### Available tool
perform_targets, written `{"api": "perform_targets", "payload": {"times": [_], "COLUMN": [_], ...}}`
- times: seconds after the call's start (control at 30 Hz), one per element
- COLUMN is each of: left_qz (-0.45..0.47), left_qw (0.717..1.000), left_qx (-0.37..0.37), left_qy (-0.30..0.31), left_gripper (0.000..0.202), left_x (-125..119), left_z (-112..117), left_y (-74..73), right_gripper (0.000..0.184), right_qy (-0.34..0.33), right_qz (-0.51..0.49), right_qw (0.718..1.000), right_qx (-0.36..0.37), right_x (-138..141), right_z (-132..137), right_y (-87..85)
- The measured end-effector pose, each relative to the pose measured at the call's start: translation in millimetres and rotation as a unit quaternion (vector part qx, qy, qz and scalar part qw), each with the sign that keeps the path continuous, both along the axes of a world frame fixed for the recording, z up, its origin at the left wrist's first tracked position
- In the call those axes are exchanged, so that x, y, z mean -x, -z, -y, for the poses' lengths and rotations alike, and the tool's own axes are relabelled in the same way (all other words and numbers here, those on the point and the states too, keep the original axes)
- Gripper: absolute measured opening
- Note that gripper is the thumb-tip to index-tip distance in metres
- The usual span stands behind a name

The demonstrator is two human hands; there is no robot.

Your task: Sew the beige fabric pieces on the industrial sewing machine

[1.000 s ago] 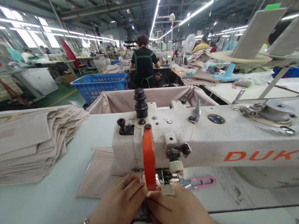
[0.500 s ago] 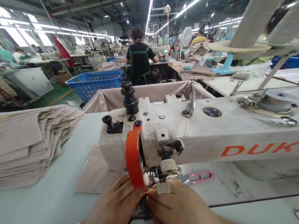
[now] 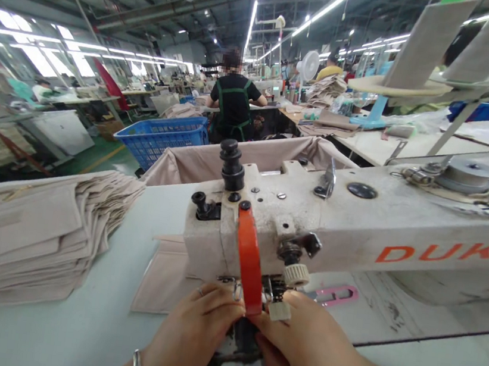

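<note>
A white DUKI sewing machine (image 3: 369,229) with an orange guard strip (image 3: 250,262) fills the middle of the head view. My left hand (image 3: 192,335) and my right hand (image 3: 299,346) meet just below the needle area, fingers curled and pinched together around a dark piece (image 3: 241,342) under the presser foot. What exactly the fingers grip is hidden. A beige fabric piece (image 3: 164,280) lies flat on the table behind my left hand, running under the machine head. A bracelet sits on my left wrist.
A tall stack of beige fabric pieces (image 3: 26,232) lies at the left. A fabric-lined bin (image 3: 239,158) and a blue basket (image 3: 164,139) stand behind the table. A person in a dark top works further back. Pink snips (image 3: 335,294) lie under the machine arm.
The view swung left, then back right. Both hands stay pinched together under the needle, shifting only slightly.
</note>
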State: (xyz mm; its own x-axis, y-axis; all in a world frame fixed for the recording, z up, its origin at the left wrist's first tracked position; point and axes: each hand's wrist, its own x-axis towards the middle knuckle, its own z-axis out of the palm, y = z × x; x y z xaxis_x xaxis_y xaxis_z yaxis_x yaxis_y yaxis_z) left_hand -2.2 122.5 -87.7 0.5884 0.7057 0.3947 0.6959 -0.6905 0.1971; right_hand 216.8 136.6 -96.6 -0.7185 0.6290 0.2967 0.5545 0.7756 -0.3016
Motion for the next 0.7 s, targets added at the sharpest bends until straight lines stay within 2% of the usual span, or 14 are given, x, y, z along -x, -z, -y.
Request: {"api": "perform_targets", "payload": {"times": [0.2,0.4,0.7], "left_qz": [-0.018,-0.015,-0.015], "left_qw": [1.0,0.997,0.997], "left_qx": [-0.015,0.013,0.022], "left_qy": [-0.017,-0.068,-0.068], "left_gripper": [0.033,0.03,0.028], "left_x": [-1,1,6], "left_z": [-12,-22,-25], "left_y": [0.7,1.7,3.6], "right_gripper": [0.024,0.024,0.018], "right_qy": [0.032,0.036,0.03], "right_qz": [0.039,0.049,0.052], "right_qw": [0.998,0.997,0.996], "right_qx": [0.031,0.05,0.066], "right_x": [4,4,3], "right_z": [-3,-3,-2], "right_y": [1.1,-0.4,-4.9]}}
